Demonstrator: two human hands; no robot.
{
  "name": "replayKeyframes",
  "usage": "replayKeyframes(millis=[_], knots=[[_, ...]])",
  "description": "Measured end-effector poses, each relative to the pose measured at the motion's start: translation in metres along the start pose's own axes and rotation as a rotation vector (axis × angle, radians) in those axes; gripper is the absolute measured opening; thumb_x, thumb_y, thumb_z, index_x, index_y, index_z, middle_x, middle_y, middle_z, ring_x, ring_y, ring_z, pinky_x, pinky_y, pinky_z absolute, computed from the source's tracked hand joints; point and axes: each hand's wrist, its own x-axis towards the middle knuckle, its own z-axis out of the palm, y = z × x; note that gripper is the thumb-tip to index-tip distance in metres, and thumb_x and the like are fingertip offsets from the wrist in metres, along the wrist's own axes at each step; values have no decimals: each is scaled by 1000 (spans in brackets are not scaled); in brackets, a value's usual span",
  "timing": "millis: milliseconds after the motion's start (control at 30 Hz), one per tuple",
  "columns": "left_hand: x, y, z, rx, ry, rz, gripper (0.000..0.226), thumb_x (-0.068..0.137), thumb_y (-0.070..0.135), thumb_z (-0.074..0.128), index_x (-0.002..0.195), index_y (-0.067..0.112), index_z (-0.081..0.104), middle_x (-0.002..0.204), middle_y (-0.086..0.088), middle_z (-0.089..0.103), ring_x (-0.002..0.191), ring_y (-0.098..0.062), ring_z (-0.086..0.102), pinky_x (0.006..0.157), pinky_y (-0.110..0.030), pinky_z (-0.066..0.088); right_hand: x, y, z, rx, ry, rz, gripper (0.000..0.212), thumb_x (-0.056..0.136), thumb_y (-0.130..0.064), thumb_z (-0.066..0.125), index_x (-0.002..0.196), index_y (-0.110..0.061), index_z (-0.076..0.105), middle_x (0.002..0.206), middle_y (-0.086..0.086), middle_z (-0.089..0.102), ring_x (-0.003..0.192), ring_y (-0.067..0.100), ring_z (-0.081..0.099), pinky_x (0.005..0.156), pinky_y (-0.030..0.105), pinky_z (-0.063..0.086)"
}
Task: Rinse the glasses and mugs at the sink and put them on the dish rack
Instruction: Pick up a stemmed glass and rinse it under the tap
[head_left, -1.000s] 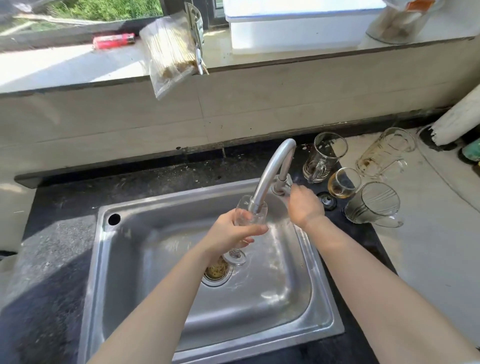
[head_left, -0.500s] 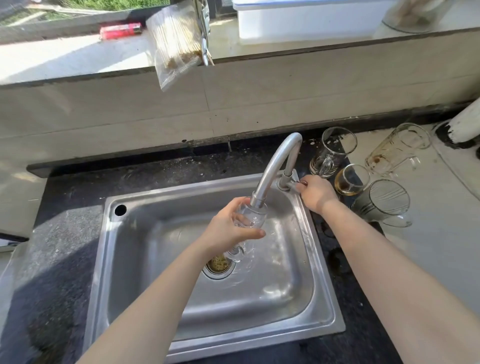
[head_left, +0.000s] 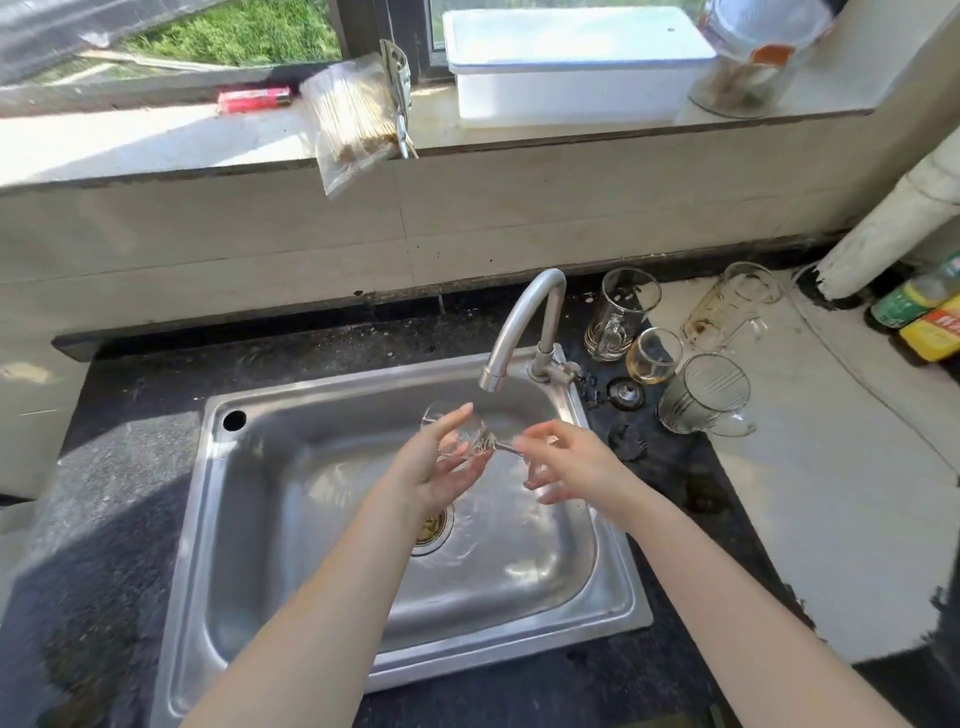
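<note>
Over the sink (head_left: 270, 519), just below the faucet (head_left: 519, 325), left hand (head_left: 434, 475) wraps the bowl of a sideways wine glass (head_left: 470, 439) while right hand (head_left: 576, 467) pinches its stem.

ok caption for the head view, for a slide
Left hand and right hand hold a stemmed glass sideways over the sink, below the tap.

Two bare arms are showing over the sink (head_left: 182, 597). The left arm (head_left: 322, 613), over the sink's left half, is showing bare skin from the wrist all the way back. The right arm (head_left: 727, 587), over the sink's right edge, is looking just the same. Sun is shining on both arms, making them look smooth. The left hand (head_left: 431, 467) and the right hand (head_left: 576, 467) are bare too, with slim fingers (head_left: 545, 428) showing.
</note>
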Motion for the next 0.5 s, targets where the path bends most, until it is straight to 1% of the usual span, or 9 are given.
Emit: replayKeyframes(millis=[67, 100, 167, 233, 267, 333, 400, 433, 500], knots=[[-8, -2, -3, 17, -36, -11, 41, 74, 21, 79, 101, 5, 53, 104, -17, 53, 95, -36, 65, 80, -39, 58, -5, -8, 1, -124, 66, -87, 36, 84, -31, 71, 113, -15, 57, 83, 8, 63, 71, 17, 64, 60, 27, 53], [-11, -1, -6, 90, -46, -10, 41, 76, 25, 78, 101, 7, 51, 103, -18, 56, 97, -36, 66, 84, -41, 56, -9, -14, 1, -197, 107, -126, 33, 83, -30, 71, 111, -16, 59, 80, 7, 63, 68, 16, 63, 58, 25, 52], [-17, 3, -12, 318, -53, -7, 53, 77, 39, 76, 109, 7, 48, 108, -23, 61, 97, -35, 67, 80, -41, 56, -16, -26, 2, -341, 192, -193, 29, 80, -35, 68, 104, -19, 62, 82, 3, 64, 68, 14, 63, 59, 25, 53], [-22, 8, -18, 562, -28, 27, 65, 80, 51, 69, 121, 5, 47, 113, -22, 60, 99, -32, 64, 78, -40, 56, -25, -35, 6, -514, 266, -243, 30, 76, -41, 68, 100, -23, 64, 88, 0, 63, 78, 16, 62, 65, 29, 51], [-24, 11, -21, 673, -8, 70, 66, 82, 54, 65, 125, 6, 50, 115, -19, 59, 99, -30, 61, 78, -39, 54, -31, -41, 10, -589, 298, -268, 31, 75, -42, 68, 99, -23, 65, 91, -2, 62, 83, 15, 59, 64, 28, 47], [-29, 15, -26, 854, 33, 180, 55, 88, 51, 58, 126, 10, 56, 117, -10, 55, 101, -25, 55, 81, -37, 49, -42, -49, 17, -673, 355, -300, 30, 74, -40, 69, 98, -22, 66, 93, -3, 60, 86, 14, 56, 61, 26, 40], [-36, 18, -30, 977, 49, 303, 39, 94, 41, 54, 120, 14, 61, 115, -3, 55, 103, -22, 53, 87, -37, 45, -53, -56, 26, -692, 387, -311, 28, 73, -38, 69, 94, -20, 67, 92, -3, 60, 83, 13, 55, 58, 24, 39], [-38, 19, -32, 1027, 53, 362, 31, 95, 37, 51, 113, 15, 65, 110, -3, 56, 99, -20, 55, 85, -36, 46, -57, -59, 30, -692, 399, -311, 27, 72, -37, 69, 92, -19, 68, 90, -2, 60, 79, 12, 54, 56, 23, 39], [-43, 22, -35, 1092, 61, 439, 23, 96, 32, 47, 91, 18, 65, 96, -4, 55, 82, -20, 53, 72, -33, 43, -65, -60, 37, -658, 430, -292, 28, 70, -38, 70, 87, -15, 68, 89, 0, 63, 66, 11, 51, 52, 24, 38]])
